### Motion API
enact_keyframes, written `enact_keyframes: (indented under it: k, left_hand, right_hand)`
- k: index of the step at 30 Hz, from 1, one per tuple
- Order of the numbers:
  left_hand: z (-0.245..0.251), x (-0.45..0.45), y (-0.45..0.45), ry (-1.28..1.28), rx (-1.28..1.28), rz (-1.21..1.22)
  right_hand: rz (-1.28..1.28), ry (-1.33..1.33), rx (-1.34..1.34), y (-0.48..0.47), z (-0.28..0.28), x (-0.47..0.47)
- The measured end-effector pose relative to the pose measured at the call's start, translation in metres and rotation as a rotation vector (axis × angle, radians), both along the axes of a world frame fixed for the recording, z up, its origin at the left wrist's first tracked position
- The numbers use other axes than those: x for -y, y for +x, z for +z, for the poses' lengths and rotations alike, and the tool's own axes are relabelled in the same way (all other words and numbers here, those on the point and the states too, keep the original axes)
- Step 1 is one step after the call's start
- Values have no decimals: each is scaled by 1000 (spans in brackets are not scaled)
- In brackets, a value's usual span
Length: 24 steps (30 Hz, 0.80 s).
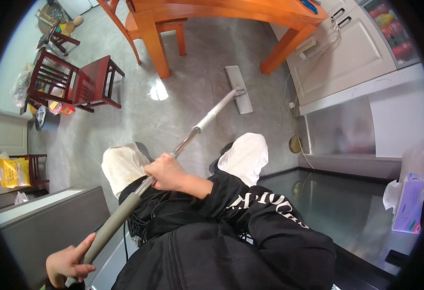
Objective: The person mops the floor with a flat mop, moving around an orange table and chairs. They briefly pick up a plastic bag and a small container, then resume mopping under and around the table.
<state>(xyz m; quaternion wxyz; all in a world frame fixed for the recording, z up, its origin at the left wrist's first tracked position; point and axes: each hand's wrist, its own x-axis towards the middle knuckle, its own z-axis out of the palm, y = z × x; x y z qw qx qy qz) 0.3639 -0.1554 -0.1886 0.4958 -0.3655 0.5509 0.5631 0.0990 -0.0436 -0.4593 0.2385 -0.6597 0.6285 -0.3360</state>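
A flat mop with a telescopic handle [212,115] slants across the view from lower left to upper middle. My left hand [71,261] holds the grey grip sleeve [114,224] near its lower end. Farther along, my right hand [168,173] is wrapped around the metal section of the pole. The pale rectangular mop head [241,98] lies on the grey floor [193,92], ahead of my feet and between the legs of an orange wooden table. Its underside is hidden.
An orange table [226,9] and chair [134,27] stand ahead. To the left is a dark red chair [90,81] beside a bin [46,121]. Cabinets [349,59] line the right, with a loose cable [294,116] on the floor. A tissue box [411,203] sits on the dark glossy surface [328,206].
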Motion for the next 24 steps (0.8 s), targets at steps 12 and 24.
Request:
enact_keyframes:
  k: [12,24]
  left_hand:
    - [-4,-2,-104,-190,-158,-508]
    - [10,2,-151,-454,-348,-781]
  right_hand:
    - [-350,-111,-123,-59,-6,-38]
    - [-541,-235,-213,-91,-10,-37]
